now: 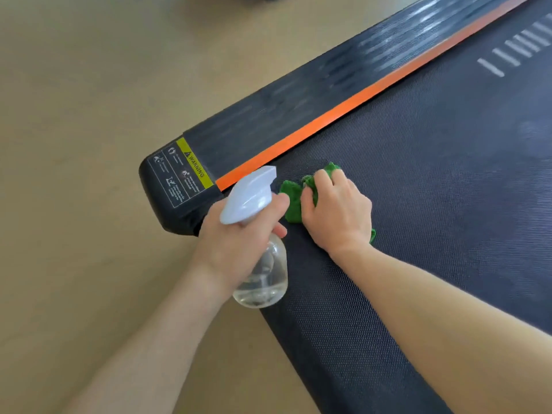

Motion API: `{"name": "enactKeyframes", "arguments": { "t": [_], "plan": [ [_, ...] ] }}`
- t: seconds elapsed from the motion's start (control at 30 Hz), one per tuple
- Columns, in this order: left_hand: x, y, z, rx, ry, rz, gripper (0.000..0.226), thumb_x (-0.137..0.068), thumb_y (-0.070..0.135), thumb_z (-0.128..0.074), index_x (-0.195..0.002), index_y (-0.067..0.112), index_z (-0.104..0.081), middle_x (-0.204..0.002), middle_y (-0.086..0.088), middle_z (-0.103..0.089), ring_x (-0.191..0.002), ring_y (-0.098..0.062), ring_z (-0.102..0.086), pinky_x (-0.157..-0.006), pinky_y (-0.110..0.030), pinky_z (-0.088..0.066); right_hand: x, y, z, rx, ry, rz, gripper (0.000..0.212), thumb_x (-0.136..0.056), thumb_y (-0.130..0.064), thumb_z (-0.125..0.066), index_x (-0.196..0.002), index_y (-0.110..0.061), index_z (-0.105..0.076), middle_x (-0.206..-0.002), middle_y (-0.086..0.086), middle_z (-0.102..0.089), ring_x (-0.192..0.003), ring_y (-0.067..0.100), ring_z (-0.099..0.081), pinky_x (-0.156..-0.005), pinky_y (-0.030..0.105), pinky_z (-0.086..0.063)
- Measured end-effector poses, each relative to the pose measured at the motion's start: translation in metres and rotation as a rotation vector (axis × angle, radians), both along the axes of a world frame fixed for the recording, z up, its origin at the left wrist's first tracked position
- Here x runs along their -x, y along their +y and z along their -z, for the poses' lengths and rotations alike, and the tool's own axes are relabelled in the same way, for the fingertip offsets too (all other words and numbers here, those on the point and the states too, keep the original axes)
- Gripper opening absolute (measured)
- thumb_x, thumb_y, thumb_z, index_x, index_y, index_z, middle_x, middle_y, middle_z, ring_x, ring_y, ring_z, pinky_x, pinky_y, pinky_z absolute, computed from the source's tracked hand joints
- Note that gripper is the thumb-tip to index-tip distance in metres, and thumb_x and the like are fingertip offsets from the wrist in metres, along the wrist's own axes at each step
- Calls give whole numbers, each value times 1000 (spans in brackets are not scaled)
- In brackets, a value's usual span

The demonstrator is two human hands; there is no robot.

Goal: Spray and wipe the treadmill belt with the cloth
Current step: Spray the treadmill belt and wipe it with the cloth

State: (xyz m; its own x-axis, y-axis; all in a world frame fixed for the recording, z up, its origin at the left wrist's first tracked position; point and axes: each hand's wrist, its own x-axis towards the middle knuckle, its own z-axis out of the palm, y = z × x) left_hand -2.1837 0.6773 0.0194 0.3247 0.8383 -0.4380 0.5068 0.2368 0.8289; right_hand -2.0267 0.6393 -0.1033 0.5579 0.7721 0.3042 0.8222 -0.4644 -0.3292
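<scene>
The dark textured treadmill belt (433, 180) fills the right of the head view. My right hand (337, 213) grips a bunched green cloth (294, 201) and presses it on the belt near its rear left corner. My left hand (236, 243) holds a clear spray bottle (263, 279) by the neck, one finger at the trigger under its white spray head (249, 195). The nozzle points toward the cloth. The bottle hangs over the belt's rear edge.
A black side rail (268, 115) with an orange stripe (343, 106) runs along the belt's left side. Its end cap carries a yellow warning label (191, 162). Tan floor (74, 174) lies to the left and behind. White stripes (513, 52) mark the belt farther up.
</scene>
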Motion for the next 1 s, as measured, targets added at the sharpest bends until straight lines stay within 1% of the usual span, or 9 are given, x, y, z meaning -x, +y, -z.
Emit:
{"name": "enactKeyframes", "arguments": {
  "t": [0.17, 0.33, 0.43, 0.53, 0.63, 0.77, 0.83, 0.9, 1.0],
  "plan": [
    [-21, 37, -3, 70, 104, 72, 18, -94, 41, -72, -91, 24, -75, -80, 4, -80, -53, 2, -54, -62, -24, -46, -5, 2, -2, 76, 19, -10, 24, -93, -37, -51, -89, -14, -54, -84, 6, -54, -71, 30, -55, -53, 31, -28],
    [-25, 67, 3, 129, 151, 221, 24, -92, 43, -73, -91, 19, -74, -84, 2, -79, -58, -3, -55, -59, -19, -48, -4, 3, -7, 122, 51, -26, 23, -92, -36, -52, -84, -14, -53, -81, 6, -52, -66, 29, -53, -53, 30, -25],
    [-43, 85, 6, 158, 170, 363, 26, -93, 42, -73, -88, 16, -73, -82, 0, -78, -54, -6, -52, -60, -23, -46, -7, 0, -8, 124, 58, -36, 24, -91, -37, -51, -86, -14, -54, -82, 6, -52, -66, 28, -51, -54, 29, -25],
    [-69, 108, 10, 162, 151, 499, 31, -93, 40, -75, -86, 10, -72, -78, -6, -76, -61, -13, -58, -69, -30, -50, -7, 4, -9, 102, 61, -20, 25, -90, -36, -50, -86, -12, -57, -82, 7, -51, -66, 30, -50, -52, 32, -32],
    [-94, 123, 4, 161, 130, 609, 38, -91, 41, -77, -73, 9, -66, -67, -6, -72, -59, -11, -59, -62, -22, -49, -5, 5, -6, 128, 73, 21, 29, -91, -36, -48, -89, -9, -61, -83, 8, -51, -67, 31, -50, -52, 37, -39],
    [-109, 137, -11, 77, 139, 738, 43, -92, 44, -75, -73, 8, -61, -84, -16, -75, -65, -20, -57, -65, -30, -49, -4, 6, -7, 130, 71, 50, 31, -94, -37, -46, -84, -9, -58, -81, 8, -49, -65, 31, -47, -54, 38, -38],
    [-119, 144, -15, 95, 126, 763, 42, -93, 44, -74, -80, 5, -64, -87, -17, -75, -72, -27, -63, -64, -27, -48, -4, 6, -8, 125, 82, 55, 31, -95, -37, -45, -82, -11, -56, -80, 8, -47, -64, 31, -45, -53, 37, -37],
    [-128, 150, -18, 108, 116, 813, 44, -93, 42, -75, -87, -1, -67, -86, -18, -75, -64, -20, -60, -61, -24, -48, -5, 6, -9, 128, 99, 43, 36, -98, -38, -39, -82, -11, -56, -79, 8, -45, -64, 29, -43, -53, 38, -36],
    [-147, 152, -22, 106, 106, 890, 47, -93, 40, -77, -87, -6, -68, -80, -20, -75, -57, -12, -60, -68, -36, -57, -6, 6, -11, 113, 109, 39, 41, -98, -41, -36, -82, -10, -58, -79, 8, -46, -63, 28, -42, -54, 36, -34]
  ]
}}
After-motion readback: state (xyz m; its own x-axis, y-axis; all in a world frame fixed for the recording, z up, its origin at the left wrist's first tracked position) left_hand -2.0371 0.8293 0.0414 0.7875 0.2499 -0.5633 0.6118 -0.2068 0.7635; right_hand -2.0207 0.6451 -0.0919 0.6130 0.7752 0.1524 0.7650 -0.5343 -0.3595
